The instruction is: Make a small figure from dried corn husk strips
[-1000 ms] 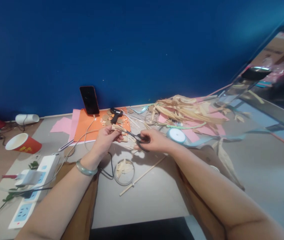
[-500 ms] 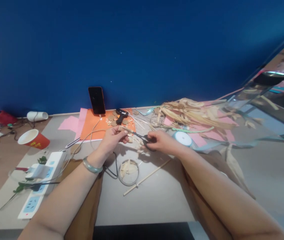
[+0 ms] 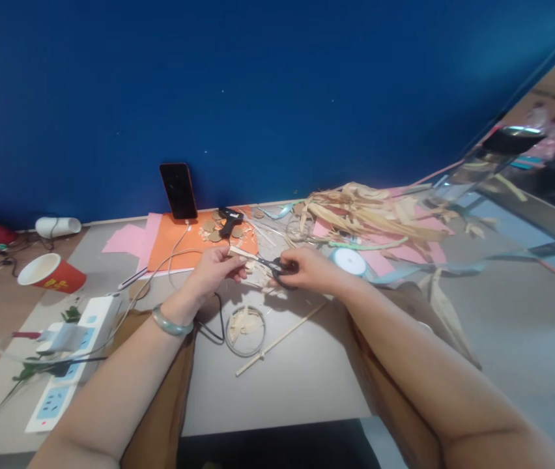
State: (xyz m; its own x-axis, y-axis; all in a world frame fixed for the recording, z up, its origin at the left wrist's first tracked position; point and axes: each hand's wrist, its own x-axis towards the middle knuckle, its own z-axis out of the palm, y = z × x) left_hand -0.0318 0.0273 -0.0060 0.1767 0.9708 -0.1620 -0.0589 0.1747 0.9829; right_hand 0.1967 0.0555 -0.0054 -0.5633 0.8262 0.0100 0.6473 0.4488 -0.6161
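Left hand [image 3: 213, 267] pinches husk strip [image 3: 236, 253] above the table [image 3: 301, 384]; right hand [image 3: 307, 270] grasps scissors [image 3: 272, 264], blades at the strip. Risk: fingertips close, could get nicked

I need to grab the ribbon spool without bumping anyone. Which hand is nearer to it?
The right hand: it holds the scissors just beside the ribbon spool. The left hand, pinching a husk strip, is farther off, beyond the scissors.

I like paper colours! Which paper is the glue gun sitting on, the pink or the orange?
The orange sheet. The glue gun lies on it, by the phone; the pink sheets hold none.
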